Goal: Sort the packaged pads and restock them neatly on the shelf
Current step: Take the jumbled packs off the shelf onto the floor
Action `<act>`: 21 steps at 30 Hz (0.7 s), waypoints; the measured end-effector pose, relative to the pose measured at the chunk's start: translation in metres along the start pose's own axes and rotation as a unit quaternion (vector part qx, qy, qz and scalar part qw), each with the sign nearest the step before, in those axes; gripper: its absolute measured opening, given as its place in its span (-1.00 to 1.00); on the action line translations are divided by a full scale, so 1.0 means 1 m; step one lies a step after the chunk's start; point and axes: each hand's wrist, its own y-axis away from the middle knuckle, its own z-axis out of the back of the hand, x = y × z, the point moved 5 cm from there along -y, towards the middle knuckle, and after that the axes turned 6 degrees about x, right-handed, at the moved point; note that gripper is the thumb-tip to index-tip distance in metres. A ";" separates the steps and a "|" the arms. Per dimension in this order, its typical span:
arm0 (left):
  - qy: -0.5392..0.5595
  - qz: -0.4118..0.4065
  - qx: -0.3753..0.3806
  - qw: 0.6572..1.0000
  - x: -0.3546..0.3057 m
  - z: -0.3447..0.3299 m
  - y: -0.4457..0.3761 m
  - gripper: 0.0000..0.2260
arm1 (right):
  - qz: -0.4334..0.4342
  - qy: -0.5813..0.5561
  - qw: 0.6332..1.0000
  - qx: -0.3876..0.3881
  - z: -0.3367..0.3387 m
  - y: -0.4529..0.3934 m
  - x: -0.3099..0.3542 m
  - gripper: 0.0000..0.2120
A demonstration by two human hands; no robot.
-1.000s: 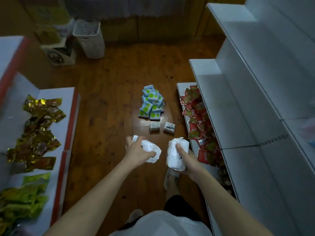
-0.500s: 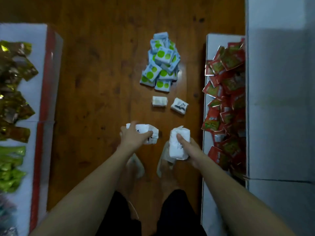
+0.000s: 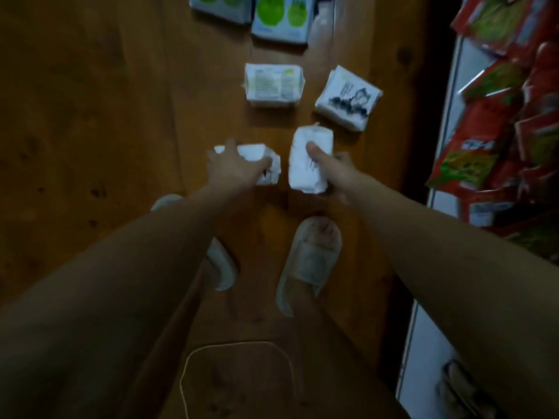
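Gripping 1 white pack (image 3: 262, 164), the left hand (image 3: 230, 169) hides its print; right hand (image 3: 332, 170) grips another (image 3: 305, 164).

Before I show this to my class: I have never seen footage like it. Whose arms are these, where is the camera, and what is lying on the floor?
The camera sits on a person's head, looking down at their own arms. The left hand grips one white pack; the right hand grips another white pack. On the wooden floor lie two more white packs, and above them blue packs with green dots. Red packets are heaped at the right. The person wears slippers.
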 end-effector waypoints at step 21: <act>-0.158 -0.131 0.113 0.972 -0.069 0.075 0.084 -0.61 | 0.014 0.097 0.994 -0.054 0.002 0.097 0.049 -0.71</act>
